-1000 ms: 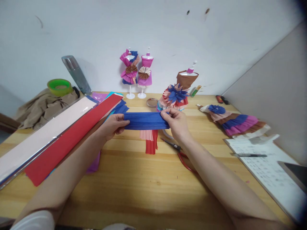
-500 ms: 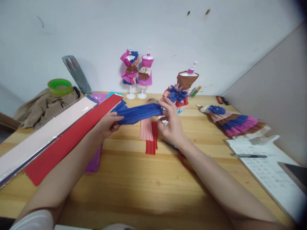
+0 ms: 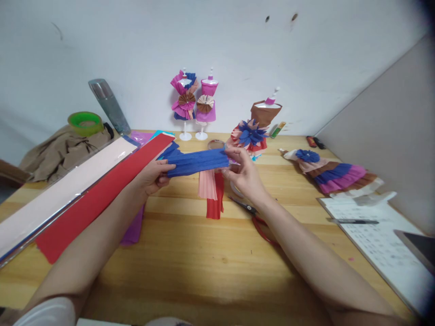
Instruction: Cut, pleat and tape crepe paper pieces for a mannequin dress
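Between my two hands a strip of blue crepe paper (image 3: 199, 163) is held out flat above the table. My left hand (image 3: 156, 175) pinches its left end between thumb and fingers. At the other end, my right hand (image 3: 245, 170) grips the right edge with thumb and fingertips. Below the strip lie a pleated pink paper piece (image 3: 207, 184) and a red paper piece (image 3: 215, 208), both partly covered. Scissors with red handles (image 3: 260, 222) lie under my right forearm, partly hidden by it.
Long folded red paper (image 3: 105, 194) and pale wrapped paper (image 3: 68, 194) lie at left. Behind stand small dress forms in paper clothes (image 3: 205, 108) and one with a blue flower (image 3: 251, 132). A paper dress (image 3: 343, 174), pen (image 3: 356, 221) and written sheet (image 3: 374, 253) are at right.
The blue strip is spread flatter and wider at its right end. My right hand has moved slightly down, its fingers closer together, and more of the scissors shows.
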The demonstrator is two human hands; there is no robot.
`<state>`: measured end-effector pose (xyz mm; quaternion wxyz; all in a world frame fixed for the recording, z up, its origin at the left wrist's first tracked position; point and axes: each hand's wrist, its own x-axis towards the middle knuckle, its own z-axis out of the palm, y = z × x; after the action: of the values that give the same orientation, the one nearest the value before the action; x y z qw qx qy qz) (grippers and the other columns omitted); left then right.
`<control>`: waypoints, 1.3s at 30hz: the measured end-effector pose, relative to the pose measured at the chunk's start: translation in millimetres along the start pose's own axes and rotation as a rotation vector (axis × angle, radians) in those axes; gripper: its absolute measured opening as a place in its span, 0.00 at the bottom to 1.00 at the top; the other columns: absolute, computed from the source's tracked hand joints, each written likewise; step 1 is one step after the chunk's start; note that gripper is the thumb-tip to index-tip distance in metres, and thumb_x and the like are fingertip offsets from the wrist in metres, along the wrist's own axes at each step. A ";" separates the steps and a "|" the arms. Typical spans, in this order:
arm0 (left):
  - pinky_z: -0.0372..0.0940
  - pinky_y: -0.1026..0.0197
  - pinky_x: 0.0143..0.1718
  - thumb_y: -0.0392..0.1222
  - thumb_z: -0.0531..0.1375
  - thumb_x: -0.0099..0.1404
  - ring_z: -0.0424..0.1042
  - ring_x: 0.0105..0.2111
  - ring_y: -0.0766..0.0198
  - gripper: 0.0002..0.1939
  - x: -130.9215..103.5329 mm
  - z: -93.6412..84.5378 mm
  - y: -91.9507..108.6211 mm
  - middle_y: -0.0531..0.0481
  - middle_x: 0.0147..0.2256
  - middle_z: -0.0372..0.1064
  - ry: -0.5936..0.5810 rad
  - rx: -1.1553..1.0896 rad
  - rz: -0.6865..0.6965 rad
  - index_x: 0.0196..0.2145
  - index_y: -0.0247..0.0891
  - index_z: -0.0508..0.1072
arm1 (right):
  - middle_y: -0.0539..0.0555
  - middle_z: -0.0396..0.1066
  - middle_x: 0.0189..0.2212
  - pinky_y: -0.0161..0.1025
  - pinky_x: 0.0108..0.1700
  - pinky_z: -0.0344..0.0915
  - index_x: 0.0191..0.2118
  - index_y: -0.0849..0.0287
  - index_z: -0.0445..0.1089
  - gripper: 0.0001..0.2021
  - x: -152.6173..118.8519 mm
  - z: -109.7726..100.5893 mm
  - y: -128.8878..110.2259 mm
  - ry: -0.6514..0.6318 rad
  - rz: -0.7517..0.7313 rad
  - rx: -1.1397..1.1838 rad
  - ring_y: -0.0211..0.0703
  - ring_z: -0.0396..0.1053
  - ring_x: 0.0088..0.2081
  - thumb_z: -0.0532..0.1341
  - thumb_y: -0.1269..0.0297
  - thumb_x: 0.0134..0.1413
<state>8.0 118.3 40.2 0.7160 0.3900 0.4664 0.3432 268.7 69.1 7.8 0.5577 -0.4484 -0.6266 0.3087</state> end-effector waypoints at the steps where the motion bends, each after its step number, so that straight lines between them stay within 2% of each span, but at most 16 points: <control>1: 0.41 0.76 0.10 0.32 0.67 0.51 0.48 0.09 0.81 0.15 0.2 -0.8 0.3 0.61 0.16 0.57 0.007 -0.008 0.000 0.25 0.36 0.61 | 0.54 0.67 0.50 0.40 0.35 0.70 0.48 0.49 0.61 0.23 -0.1 0.0 -0.4 -0.012 0.041 0.048 0.41 0.74 0.34 0.62 0.72 0.45; 5: 0.41 0.76 0.10 0.32 0.67 0.51 0.48 0.09 0.80 0.18 2.4 -4.0 0.8 0.64 0.15 0.52 0.005 -0.029 0.012 0.25 0.38 0.58 | 0.51 0.68 0.45 0.40 0.35 0.69 0.46 0.49 0.61 0.21 -1.3 0.5 -6.0 -0.041 0.112 0.151 0.39 0.73 0.31 0.63 0.71 0.43; 12: 0.40 0.75 0.10 0.32 0.67 0.51 0.48 0.09 0.80 0.19 -0.1 0.6 0.4 0.62 0.15 0.57 -0.027 -0.005 -0.036 0.25 0.39 0.57 | 0.47 0.66 0.33 0.38 0.33 0.65 0.38 0.53 0.66 0.12 0.8 1.3 -5.6 -0.083 0.089 0.193 0.37 0.66 0.30 0.66 0.66 0.46; 20: 0.40 0.74 0.10 0.33 0.67 0.49 0.48 0.09 0.79 0.21 -1.5 2.8 0.6 0.63 0.13 0.55 -0.041 -0.021 -0.041 0.23 0.40 0.54 | 0.50 0.69 0.35 0.39 0.36 0.67 0.39 0.54 0.67 0.13 1.0 3.9 -4.7 -0.107 0.062 0.217 0.40 0.68 0.33 0.66 0.64 0.45; 27: 0.40 0.76 0.10 0.32 0.65 0.52 0.48 0.08 0.79 0.19 -2.7 5.8 -0.1 0.63 0.14 0.54 -0.006 -0.010 -0.038 0.23 0.39 0.54 | 0.49 0.69 0.31 0.39 0.35 0.66 0.39 0.55 0.69 0.09 -0.6 2.0 -4.3 -0.068 0.027 0.183 0.38 0.69 0.30 0.65 0.62 0.51; 32: 0.40 0.76 0.10 0.32 0.66 0.52 0.48 0.08 0.80 0.19 -1.7 4.4 -0.3 0.62 0.14 0.54 -0.022 -0.011 -0.036 0.23 0.39 0.55 | 0.50 0.71 0.35 0.40 0.38 0.68 0.41 0.53 0.69 0.13 -2.2 3.3 -8.5 -0.088 0.017 0.220 0.41 0.72 0.34 0.67 0.61 0.48; 35: 0.41 0.76 0.10 0.32 0.67 0.52 0.48 0.08 0.80 0.20 -1.6 3.6 -0.1 0.63 0.14 0.54 -0.015 -0.012 -0.036 0.23 0.39 0.55 | 0.50 0.71 0.32 0.41 0.39 0.68 0.36 0.55 0.69 0.10 -1.5 3.3 -9.7 -0.095 0.043 0.206 0.41 0.72 0.33 0.67 0.60 0.47; 39: 0.42 0.76 0.10 0.32 0.67 0.51 0.47 0.09 0.81 0.19 -1.4 2.7 -0.9 0.62 0.15 0.54 -0.029 0.022 -0.035 0.23 0.38 0.57 | 0.49 0.72 0.30 0.40 0.36 0.68 0.36 0.55 0.70 0.11 0.9 1.7 -10.9 -0.070 0.075 0.212 0.39 0.71 0.29 0.68 0.61 0.45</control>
<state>10.2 116.1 40.7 0.7241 0.3947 0.4664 0.3199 264.8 65.7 17.5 0.5679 -0.3990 -0.5921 0.4095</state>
